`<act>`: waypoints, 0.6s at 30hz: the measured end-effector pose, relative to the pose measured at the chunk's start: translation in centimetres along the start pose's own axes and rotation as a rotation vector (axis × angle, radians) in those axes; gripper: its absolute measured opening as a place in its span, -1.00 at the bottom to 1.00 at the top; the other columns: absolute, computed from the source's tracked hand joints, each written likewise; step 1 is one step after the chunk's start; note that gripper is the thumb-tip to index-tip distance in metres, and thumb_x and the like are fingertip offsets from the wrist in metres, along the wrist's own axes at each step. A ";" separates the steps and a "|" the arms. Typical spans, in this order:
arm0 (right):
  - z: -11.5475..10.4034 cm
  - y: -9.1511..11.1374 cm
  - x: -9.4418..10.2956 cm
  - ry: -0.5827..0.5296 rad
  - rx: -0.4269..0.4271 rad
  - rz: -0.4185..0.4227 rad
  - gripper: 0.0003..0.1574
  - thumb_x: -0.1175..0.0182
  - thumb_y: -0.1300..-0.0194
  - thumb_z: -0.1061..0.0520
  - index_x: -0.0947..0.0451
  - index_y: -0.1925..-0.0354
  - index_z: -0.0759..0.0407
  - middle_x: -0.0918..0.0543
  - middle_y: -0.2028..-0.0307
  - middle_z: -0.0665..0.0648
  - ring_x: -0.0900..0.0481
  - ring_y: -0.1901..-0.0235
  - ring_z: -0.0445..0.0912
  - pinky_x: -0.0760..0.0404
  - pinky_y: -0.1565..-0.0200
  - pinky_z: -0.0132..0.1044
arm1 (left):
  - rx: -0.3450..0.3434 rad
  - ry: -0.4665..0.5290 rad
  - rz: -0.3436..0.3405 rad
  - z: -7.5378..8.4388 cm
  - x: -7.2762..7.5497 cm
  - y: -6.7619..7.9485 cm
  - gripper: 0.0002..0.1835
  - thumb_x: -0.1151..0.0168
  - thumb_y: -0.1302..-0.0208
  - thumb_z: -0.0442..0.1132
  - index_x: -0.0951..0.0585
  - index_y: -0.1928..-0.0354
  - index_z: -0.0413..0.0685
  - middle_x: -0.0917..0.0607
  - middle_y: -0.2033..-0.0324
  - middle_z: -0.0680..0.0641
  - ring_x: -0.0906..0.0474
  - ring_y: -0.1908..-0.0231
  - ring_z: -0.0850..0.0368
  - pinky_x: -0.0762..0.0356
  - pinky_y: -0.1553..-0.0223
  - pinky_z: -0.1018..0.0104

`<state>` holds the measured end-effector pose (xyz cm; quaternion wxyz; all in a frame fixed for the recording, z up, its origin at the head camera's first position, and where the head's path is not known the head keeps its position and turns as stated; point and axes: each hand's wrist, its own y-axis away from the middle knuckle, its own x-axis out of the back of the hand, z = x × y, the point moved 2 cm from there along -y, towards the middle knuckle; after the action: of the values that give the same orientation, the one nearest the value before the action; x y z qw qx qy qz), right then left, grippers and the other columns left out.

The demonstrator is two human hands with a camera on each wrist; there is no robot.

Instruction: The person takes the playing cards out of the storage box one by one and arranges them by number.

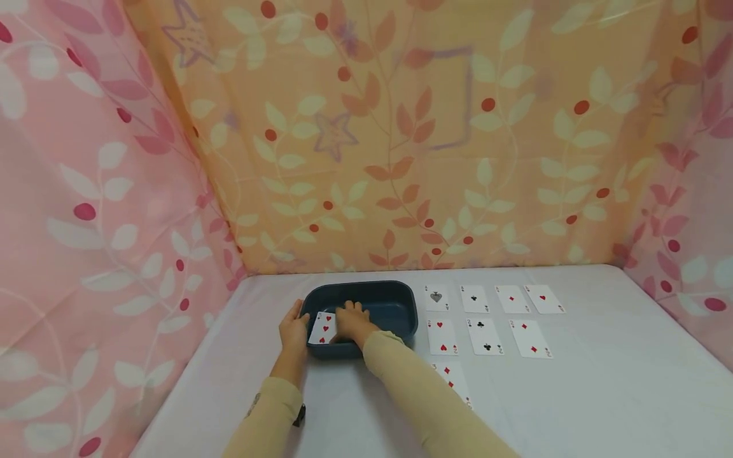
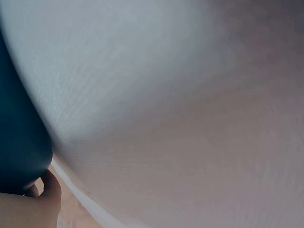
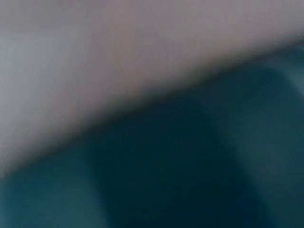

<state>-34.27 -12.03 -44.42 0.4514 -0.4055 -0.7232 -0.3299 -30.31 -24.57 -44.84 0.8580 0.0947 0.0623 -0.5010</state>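
Observation:
A dark blue, rounded rectangular tub (image 1: 395, 284) stands on the white-covered table. My left hand (image 1: 294, 327) grips its left end, thumb at the rim; in the left wrist view fingers (image 2: 50, 192) curl against the tub's wall (image 2: 21, 128). Inside the tub, a three of hearts playing card (image 1: 322, 328) shows face up at the left. My right hand (image 1: 354, 323) reaches into the tub and pinches this card at its right side, covering that edge. The right wrist view is blurred and shows mainly the tub's dark wall (image 3: 175, 161).
Right of the tub, several aces, among them the ace of spades (image 1: 437, 298), lie in a back row. Before them lie the two of hearts (image 1: 443, 337), two of clubs (image 1: 485, 336) and two of diamonds (image 1: 530, 338). A three of diamonds (image 1: 455, 381) is partly behind the right sleeve.

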 end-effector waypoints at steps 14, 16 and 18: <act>0.9 -0.9 -0.1 -0.338 0.174 0.042 -0.30 -0.47 0.02 0.25 -0.53 -0.13 0.35 -0.60 0.08 0.23 -0.50 0.19 0.00 -0.52 0.08 -0.23 | -0.015 0.012 -0.031 -0.1 0.1 0.1 -0.44 0.17 -0.41 -0.55 -0.11 -0.44 -0.35 -0.16 -0.42 -0.25 -0.03 -0.44 -0.05 0.01 -0.42 0.18; 1.3 -0.8 0.2 -0.506 0.158 0.040 -0.38 -0.41 0.02 0.36 -0.54 -0.08 0.44 -0.63 0.14 0.25 -0.50 0.28 -0.05 -0.54 0.18 -0.30 | -0.007 -0.006 -0.026 -0.1 0.1 0.1 -0.44 0.17 -0.43 -0.53 -0.13 -0.45 -0.33 -0.17 -0.43 -0.23 -0.02 -0.44 -0.05 0.02 -0.42 0.17; 1.6 -0.6 0.5 -0.661 0.144 0.019 -0.42 -0.34 0.00 0.46 -0.54 -0.07 0.48 -0.65 0.16 0.28 -0.52 0.32 -0.07 -0.59 0.22 -0.32 | -0.001 -0.026 -0.017 -0.1 0.2 0.1 -0.44 0.16 -0.43 -0.52 -0.13 -0.45 -0.31 -0.17 -0.43 -0.22 -0.01 -0.45 -0.05 0.03 -0.43 0.15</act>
<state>-35.51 -10.79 -44.66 0.2230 -0.4644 -0.8480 -0.1244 -30.13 -24.65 -44.92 0.8544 0.0873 0.0525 -0.5095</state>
